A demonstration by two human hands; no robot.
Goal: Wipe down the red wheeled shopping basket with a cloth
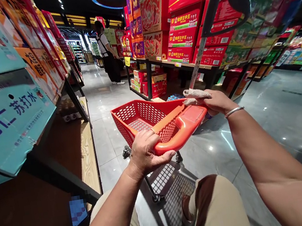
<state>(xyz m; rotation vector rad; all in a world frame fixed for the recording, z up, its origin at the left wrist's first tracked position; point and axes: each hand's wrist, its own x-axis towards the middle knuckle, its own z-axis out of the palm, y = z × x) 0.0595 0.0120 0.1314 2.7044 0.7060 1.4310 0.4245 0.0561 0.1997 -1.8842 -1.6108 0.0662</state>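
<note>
A red plastic shopping cart (154,117) with latticed sides stands before my knees, and its basket shows a bare grid floor. My left hand (147,150) is closed around the left part of its curved handle (173,142), thumb stretched along the near side. My right hand (219,101) is closed on a greyish-white cloth (195,95) at the handle's far right corner. Just behind the cloth rises a long pole (198,57) with a black looped grip (216,11) near its top. Whether my right fingers also touch the pole or the cart is hidden.
Close on my left, a shelf holds light-blue cartons (4,124) and orange boxes (36,64). Stacked red boxes (184,35) fill the display ahead to the right. A person in dark overalls (109,54) stands farther up the aisle. Shiny grey tiles (99,98) cover the floor.
</note>
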